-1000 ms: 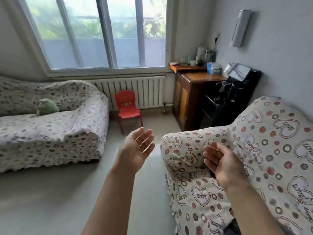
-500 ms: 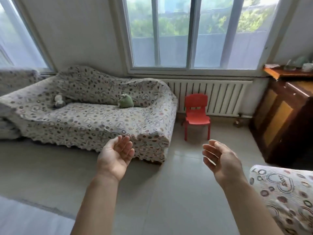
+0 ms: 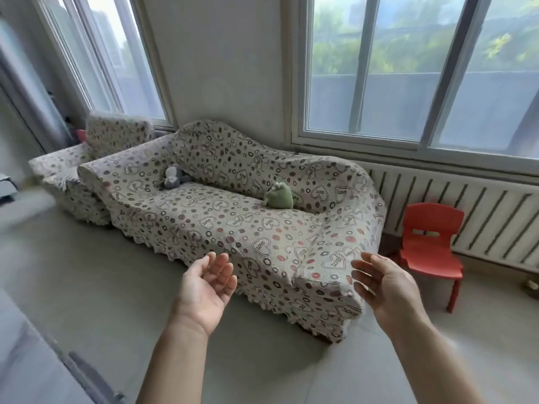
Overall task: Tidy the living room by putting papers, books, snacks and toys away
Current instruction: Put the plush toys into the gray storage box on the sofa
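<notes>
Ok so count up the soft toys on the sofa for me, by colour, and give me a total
Green soft toy: 1, on the sofa seat, toward its right end.
Grey soft toy: 1, on the seat against the backrest, toward the left end.
Total: 2 soft toys.

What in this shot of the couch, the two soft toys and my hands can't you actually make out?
- Grey soft toy, head view: small and soft-focused; what it depicts is unclear.
- Green soft toy: faces away, front hidden.
- Bottom-left object: motion-blurred, cut by the frame edge.
- Left hand and right hand: open; their backs face away.
</notes>
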`<action>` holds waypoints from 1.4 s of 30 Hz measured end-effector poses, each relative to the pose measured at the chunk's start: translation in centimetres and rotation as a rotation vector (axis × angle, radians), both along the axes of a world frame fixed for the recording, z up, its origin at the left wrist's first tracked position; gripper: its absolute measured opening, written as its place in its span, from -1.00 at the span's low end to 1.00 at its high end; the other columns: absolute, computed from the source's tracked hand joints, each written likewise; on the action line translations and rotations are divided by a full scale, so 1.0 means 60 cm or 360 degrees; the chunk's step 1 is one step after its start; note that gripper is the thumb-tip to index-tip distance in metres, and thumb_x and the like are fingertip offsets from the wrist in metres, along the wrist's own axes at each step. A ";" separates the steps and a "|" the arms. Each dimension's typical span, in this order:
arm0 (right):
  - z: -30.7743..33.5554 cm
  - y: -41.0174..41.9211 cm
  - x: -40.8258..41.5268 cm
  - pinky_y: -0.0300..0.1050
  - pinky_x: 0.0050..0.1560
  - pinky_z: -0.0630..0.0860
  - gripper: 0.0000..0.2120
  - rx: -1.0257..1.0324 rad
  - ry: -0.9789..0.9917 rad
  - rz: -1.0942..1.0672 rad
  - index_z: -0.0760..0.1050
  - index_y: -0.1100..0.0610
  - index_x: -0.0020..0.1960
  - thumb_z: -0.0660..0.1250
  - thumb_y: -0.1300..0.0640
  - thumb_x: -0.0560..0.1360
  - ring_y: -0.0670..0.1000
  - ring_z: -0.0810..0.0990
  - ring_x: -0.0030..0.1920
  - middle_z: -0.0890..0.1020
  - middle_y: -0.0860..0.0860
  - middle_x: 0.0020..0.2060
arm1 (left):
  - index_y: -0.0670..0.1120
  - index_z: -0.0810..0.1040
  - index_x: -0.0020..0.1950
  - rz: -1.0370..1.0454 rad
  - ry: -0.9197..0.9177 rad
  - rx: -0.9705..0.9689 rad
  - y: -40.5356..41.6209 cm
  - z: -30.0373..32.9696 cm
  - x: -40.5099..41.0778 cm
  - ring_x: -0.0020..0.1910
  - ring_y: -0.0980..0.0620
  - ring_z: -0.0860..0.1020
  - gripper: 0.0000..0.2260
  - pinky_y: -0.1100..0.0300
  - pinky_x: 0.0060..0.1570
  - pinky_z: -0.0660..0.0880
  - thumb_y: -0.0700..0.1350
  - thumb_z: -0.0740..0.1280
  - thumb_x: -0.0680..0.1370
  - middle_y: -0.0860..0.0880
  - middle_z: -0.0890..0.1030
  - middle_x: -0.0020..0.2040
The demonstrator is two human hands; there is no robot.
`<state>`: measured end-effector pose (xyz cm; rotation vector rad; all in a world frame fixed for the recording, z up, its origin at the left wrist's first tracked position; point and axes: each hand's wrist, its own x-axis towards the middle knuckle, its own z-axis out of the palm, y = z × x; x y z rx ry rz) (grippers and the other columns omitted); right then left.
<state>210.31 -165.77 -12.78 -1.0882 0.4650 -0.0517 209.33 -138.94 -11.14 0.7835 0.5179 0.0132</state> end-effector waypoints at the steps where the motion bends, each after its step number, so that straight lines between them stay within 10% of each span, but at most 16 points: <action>1: 0.006 0.008 0.050 -0.10 -0.16 0.48 -0.81 -0.0001 -0.0005 0.0051 0.57 0.17 -0.01 0.18 0.19 0.60 0.04 0.60 -0.20 0.66 0.10 -0.19 | -0.02 0.48 -0.15 0.0032 -0.0013 -0.0001 0.004 0.008 0.040 -0.20 0.06 0.54 -0.82 0.16 -0.12 0.45 -0.10 0.16 0.62 0.04 0.66 -0.35; 18: -0.022 0.245 0.604 -0.14 -0.24 0.46 -0.90 -0.0080 0.0049 0.0532 0.59 0.15 -0.06 0.29 0.20 0.55 0.01 0.58 -0.28 0.68 0.08 -0.25 | -0.02 0.49 -0.13 0.0313 0.0020 0.0052 0.169 -0.024 0.506 -0.19 0.05 0.54 -0.82 0.15 -0.10 0.46 -0.10 0.16 0.63 0.02 0.64 -0.26; 42: -0.262 0.466 1.401 -0.24 -0.39 0.33 -0.86 -0.0366 0.0533 0.0341 0.54 0.19 -0.08 0.21 0.27 0.57 -0.03 0.46 -0.44 0.57 0.08 -0.35 | -0.10 0.54 -0.06 -0.0396 0.0562 0.0095 0.327 -0.211 1.382 -0.23 0.00 0.56 -0.88 0.13 -0.20 0.47 -0.15 0.22 0.60 -0.07 0.64 -0.16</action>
